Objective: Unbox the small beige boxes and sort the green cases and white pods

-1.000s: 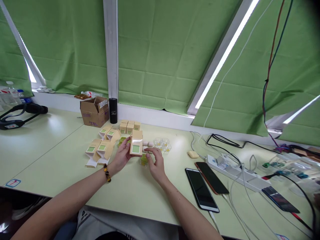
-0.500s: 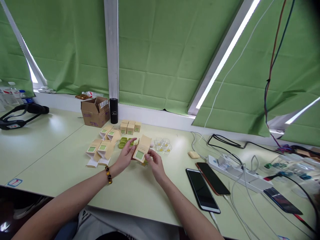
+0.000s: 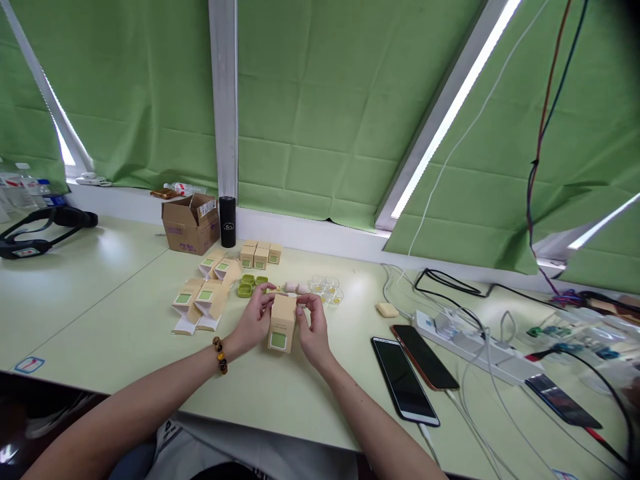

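Between my two hands a small kraft paper box (image 3: 283, 321) with a green label stands up in box form. The fingers of my left hand (image 3: 253, 317) close on its left side, and those of my right hand (image 3: 313, 328) grip its upper right edge. Behind it are green square cups (image 3: 246, 289), pale pinkish pieces (image 3: 296, 288) and clear plastic cups (image 3: 325, 289). To the left lie several unfolded paper boxes (image 3: 209, 295). Several closed paper boxes (image 3: 261, 255) are grouped further back. What the held box contains is hidden.
At the back stand an open cardboard carton (image 3: 190, 225) and a black tumbler (image 3: 227, 222). Two phones (image 3: 404, 380) with cables lie on the right, near a white power strip (image 3: 475, 350). A black headset (image 3: 45, 230) rests far left.
The paper box has gone from tilted and flattish to upright and squared, and moved down slightly. My right hand has shifted up to its top edge. The pinkish pieces behind are more visible.
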